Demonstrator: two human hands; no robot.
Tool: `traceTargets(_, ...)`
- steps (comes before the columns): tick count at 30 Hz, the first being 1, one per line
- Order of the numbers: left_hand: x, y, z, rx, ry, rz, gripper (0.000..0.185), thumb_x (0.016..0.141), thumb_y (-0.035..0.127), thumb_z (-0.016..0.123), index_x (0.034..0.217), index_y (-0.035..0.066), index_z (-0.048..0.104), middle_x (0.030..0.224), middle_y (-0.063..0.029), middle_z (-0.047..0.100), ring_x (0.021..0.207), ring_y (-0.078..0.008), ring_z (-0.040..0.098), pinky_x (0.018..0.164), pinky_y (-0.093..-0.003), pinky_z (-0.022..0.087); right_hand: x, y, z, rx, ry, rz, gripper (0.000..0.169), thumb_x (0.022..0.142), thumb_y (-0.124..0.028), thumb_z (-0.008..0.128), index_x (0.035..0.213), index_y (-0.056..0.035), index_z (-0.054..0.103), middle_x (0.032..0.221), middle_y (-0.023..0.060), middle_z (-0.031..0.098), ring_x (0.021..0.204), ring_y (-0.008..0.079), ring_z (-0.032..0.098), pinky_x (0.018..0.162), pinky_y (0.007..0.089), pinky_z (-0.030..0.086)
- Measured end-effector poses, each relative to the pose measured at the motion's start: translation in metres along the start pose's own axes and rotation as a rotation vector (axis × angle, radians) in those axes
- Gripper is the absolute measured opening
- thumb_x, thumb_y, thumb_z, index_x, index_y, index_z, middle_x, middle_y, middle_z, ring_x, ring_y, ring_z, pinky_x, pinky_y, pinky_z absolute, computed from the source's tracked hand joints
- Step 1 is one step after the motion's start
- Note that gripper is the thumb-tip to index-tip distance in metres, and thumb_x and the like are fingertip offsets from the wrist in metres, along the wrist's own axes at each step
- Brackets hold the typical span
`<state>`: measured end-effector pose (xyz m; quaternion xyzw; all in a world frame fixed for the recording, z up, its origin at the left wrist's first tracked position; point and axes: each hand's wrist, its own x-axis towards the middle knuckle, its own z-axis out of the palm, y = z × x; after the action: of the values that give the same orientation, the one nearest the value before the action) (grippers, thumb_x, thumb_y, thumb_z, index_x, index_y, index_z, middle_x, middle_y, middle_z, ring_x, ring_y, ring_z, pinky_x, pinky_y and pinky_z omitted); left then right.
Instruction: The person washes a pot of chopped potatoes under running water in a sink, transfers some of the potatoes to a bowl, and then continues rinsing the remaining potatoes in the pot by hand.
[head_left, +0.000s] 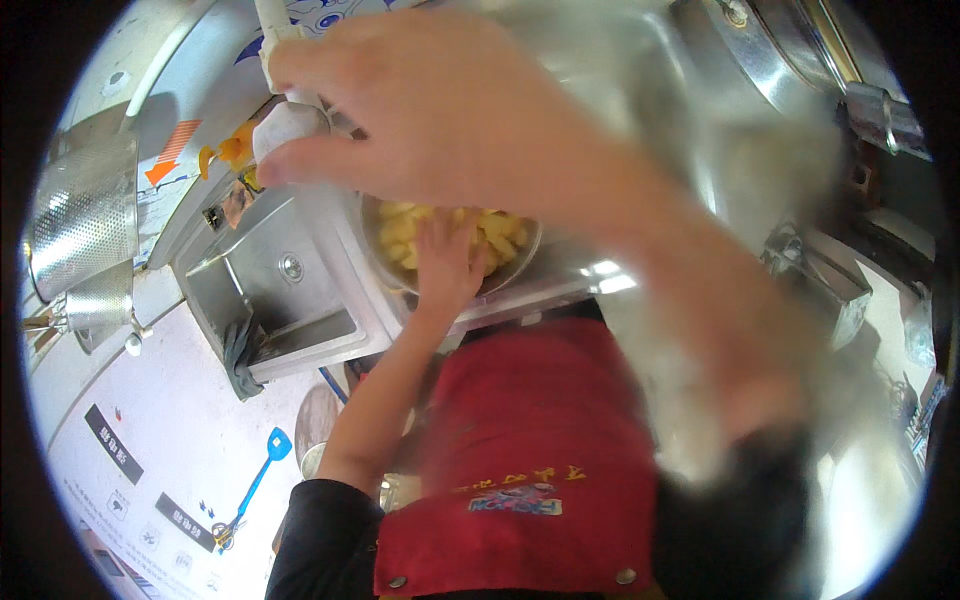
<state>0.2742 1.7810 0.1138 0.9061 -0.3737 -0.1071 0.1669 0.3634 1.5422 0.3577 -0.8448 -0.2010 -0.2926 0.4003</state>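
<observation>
My left hand (448, 259) lies palm down, fingers spread, on pale yellow chunks of food (495, 240), perhaps cut potato. They fill a round metal bowl (534, 251) at the counter's front edge, part of it covered by my right hand. Close to the camera, my right hand (427, 105) reaches across the upper view and is blurred. Its thumb and fingers close around a white fitting (289, 127), which seems joined to a white pipe (274, 22) on the wall. My right palm and forearm block what lies behind them.
A steel sink (292, 259) with a drain sits left of the bowl, a dark cloth (240, 356) over its corner. Perforated metal strainers (86, 217) hang at far left. A blue spatula (262, 465) and scissors (225, 534) hang on the white panel. Metal pans (757, 52) stand upper right.
</observation>
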Motion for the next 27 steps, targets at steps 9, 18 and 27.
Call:
traceTargets(9, -0.012, -0.029, 0.019, 0.014, 0.095, 0.006, 0.057, 0.094, 0.036, 0.075, 0.145, 0.011, 0.066, 0.16, -0.0236, 0.047, 0.146, -0.0528, 0.042, 0.123, -0.0652, 0.034, 0.026, -0.01, -0.018, -0.079, -0.35, -0.088, 0.04, 0.096, -0.027, 0.073, 0.12, 0.0039, 0.067, 0.099, 0.021, 0.072, 0.096, 0.0339, 0.074, 0.087, 0.0417, 0.06)
traceTargets(18, 0.04, -0.029, 0.038, -0.018, 0.063, -0.157, 0.068, 0.102, 0.046, 0.064, 0.156, 0.008, 0.049, 0.163, -0.0162, 0.048, 0.149, -0.0392, 0.043, 0.126, -0.0538, 0.032, 0.038, -0.008, -0.021, -0.096, -0.469, -0.089, 0.047, 0.092, -0.023, 0.075, 0.125, 0.0085, 0.064, 0.104, 0.0253, 0.07, 0.099, 0.038, 0.072, 0.089, 0.0433, 0.061)
traceTargets(27, 0.02, -0.05, 0.038, 0.363, 0.187, -0.113, 0.052, 0.099, 0.04, 0.067, 0.143, 0.011, 0.064, 0.141, -0.0147, 0.068, 0.13, -0.0344, 0.062, 0.103, -0.05, 0.051, 0.038, -0.013, -0.016, -0.093, -0.44, -0.072, 0.054, 0.088, -0.018, 0.076, 0.13, 0.0127, 0.06, 0.108, 0.0295, 0.068, 0.103, 0.0416, 0.071, 0.091, 0.045, 0.061)
